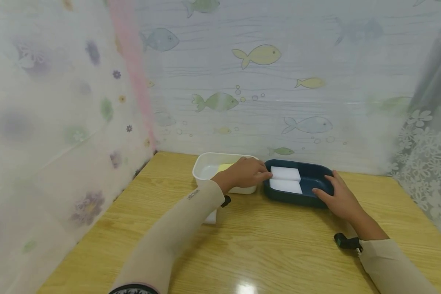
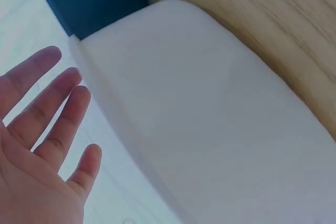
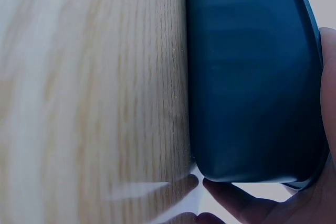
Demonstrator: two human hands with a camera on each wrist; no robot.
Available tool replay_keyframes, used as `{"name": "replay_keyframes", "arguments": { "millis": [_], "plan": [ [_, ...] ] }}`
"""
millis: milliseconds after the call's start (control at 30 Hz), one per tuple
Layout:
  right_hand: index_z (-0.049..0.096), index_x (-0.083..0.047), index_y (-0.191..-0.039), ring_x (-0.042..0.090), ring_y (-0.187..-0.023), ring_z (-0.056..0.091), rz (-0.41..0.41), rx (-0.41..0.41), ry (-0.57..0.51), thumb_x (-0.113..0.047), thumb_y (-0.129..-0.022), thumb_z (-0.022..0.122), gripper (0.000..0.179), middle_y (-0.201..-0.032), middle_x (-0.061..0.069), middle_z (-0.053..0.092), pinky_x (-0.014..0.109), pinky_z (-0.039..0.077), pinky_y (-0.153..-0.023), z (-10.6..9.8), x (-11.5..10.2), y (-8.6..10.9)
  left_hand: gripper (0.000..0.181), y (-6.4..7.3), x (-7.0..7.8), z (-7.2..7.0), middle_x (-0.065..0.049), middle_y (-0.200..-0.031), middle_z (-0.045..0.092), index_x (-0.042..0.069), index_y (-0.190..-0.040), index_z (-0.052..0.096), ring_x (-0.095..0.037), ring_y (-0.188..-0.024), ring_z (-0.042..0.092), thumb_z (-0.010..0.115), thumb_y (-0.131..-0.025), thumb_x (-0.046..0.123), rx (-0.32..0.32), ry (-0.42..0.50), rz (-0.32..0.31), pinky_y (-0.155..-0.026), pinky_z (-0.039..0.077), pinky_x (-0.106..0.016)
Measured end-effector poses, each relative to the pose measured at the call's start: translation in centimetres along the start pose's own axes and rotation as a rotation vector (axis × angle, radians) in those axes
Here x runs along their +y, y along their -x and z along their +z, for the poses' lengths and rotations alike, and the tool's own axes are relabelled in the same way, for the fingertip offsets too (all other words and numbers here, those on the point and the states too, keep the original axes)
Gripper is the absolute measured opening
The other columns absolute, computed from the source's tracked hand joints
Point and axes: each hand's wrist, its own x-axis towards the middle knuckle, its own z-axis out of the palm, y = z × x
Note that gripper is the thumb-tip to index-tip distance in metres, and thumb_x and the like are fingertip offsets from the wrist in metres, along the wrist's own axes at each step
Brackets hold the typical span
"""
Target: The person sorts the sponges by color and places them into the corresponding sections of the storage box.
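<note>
My left hand (image 1: 245, 173) hovers over the right part of a white plastic basin (image 1: 205, 157), palm down. In the left wrist view its fingers (image 2: 58, 116) are spread and hold nothing, beside the basin's rim. A yellow piece (image 1: 225, 167) lies inside the white basin, partly hidden by that hand. My right hand (image 1: 341, 198) grips the right end of a dark blue basin (image 1: 297, 200), thumb over the rim, fingers round the outer end. Two white sponge-like blocks, a rear one (image 1: 285, 173) and a front one (image 1: 286, 186), lie side by side in the blue basin's left half.
Another white block (image 1: 211, 217) sits on the wooden table (image 1: 272, 245), mostly hidden under my left forearm. Fish-patterned sheeting (image 1: 224, 73) hangs behind the basins, and flowered sheeting (image 1: 59, 122) borders the left side.
</note>
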Motion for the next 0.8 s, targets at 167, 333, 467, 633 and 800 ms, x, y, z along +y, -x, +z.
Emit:
{"name": "replay_keyframes", "arguments": {
  "millis": [167,333,467,633,800],
  "plan": [
    [0.014,0.009,-0.162,0.061,-0.151,0.002,0.001,0.0,0.003,-0.058,-0.105,0.049,0.094,-0.168,0.031,-0.014,0.082,0.019,-0.107,0.0,0.1,0.0,0.053,1.6,-0.7,-0.5,0.003,-0.138,0.067,0.023,-0.133,0.072,-0.017,-0.134,0.056,0.035,-0.111,0.054,0.019,0.014,0.014,-0.114,0.039,-0.05],
    [0.014,0.009,-0.161,0.062,-0.15,0.003,-0.002,-0.002,0.009,-0.057,-0.105,0.049,0.094,-0.168,0.032,-0.013,0.083,0.02,-0.107,0.0,0.1,0.0,0.054,3.5,-1.9,-0.1,0.003,-0.136,0.068,0.021,-0.132,0.073,-0.018,-0.134,0.056,0.035,-0.111,0.054,0.03,0.044,0.02,-0.116,0.04,-0.045],
    [0.014,0.009,-0.161,0.062,-0.15,0.003,-0.003,0.001,0.008,-0.057,-0.105,0.049,0.093,-0.168,0.032,-0.013,0.083,0.02,-0.107,0.0,0.0,0.1,0.049,5.2,-2.6,-0.1,0.003,-0.134,0.068,0.021,-0.129,0.074,-0.019,-0.134,0.056,0.039,-0.111,0.049,0.053,0.076,0.008,-0.117,0.039,-0.044],
    [0.015,0.009,-0.161,0.062,-0.15,0.003,-0.003,-0.002,0.004,-0.056,-0.106,0.049,0.093,-0.168,0.032,-0.013,0.083,0.02,-0.107,0.0,-0.1,0.1,0.046,7.3,-3.0,-0.1,0.002,-0.136,0.068,0.021,-0.129,0.073,-0.02,-0.134,0.056,0.04,-0.111,0.047,0.063,0.093,-0.009,-0.117,0.039,-0.045],
    [0.014,0.009,-0.161,0.062,-0.15,0.003,-0.001,-0.002,0.007,-0.056,-0.106,0.049,0.092,-0.168,0.031,-0.013,0.083,0.02,-0.106,0.0,-0.1,0.2,0.044,9.2,-3.2,-0.1,0.003,-0.134,0.068,0.023,-0.128,0.074,-0.018,-0.13,0.058,0.042,-0.11,0.048,0.09,0.122,-0.02,-0.114,0.043,-0.041]
  ]
}}
